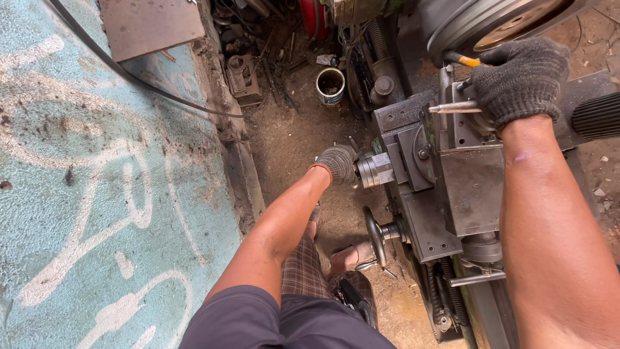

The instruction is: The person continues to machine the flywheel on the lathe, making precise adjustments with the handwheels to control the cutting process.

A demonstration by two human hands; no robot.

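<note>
While the left hand (337, 163) in its grey knit glove has its fingers wrapped round the small steel crank handle (373, 170) on the near side of the grey metal lathe carriage (452, 181), that handle's axis runs level, pointing out from the machine toward the teal painted wall (97, 194). The gloved right hand (520, 77) is clenched over the top of the tool post, beside a bright steel lever (453, 108) lying level and pointing left, probably steadying it against the cranking.

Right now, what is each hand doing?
Left hand: closed on the cross-slide handle.
Right hand: closed on the tool post lever.
</note>
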